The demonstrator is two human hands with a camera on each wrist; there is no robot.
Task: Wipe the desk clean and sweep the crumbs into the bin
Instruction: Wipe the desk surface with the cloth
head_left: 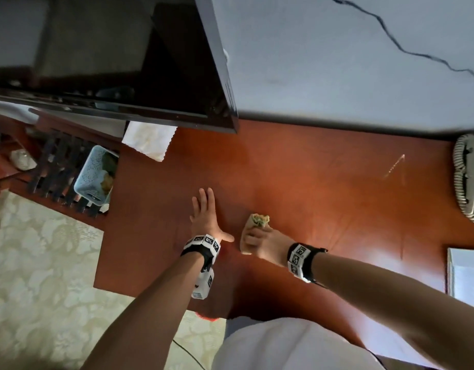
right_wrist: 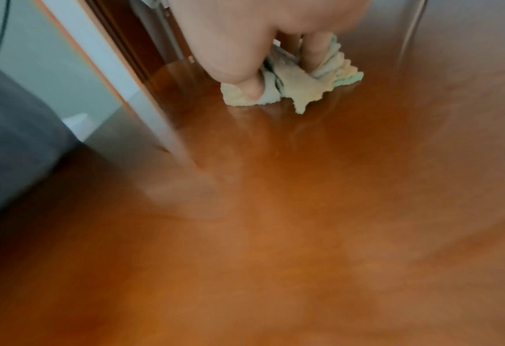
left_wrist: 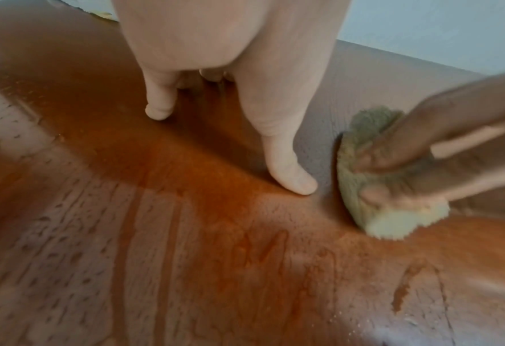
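Fingers of right hand curled round cloth on desk; left hand flat, fingers straight, just beside.

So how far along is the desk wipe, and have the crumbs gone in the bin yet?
Done: damp streaks cover the reddish-brown wooden desk near the flat left hand. In hand: the right hand grips the bunched yellow-green cloth on the desk. Left: pale specks lie near the front, so sweeping into the light blue perforated plastic bin looks undone.
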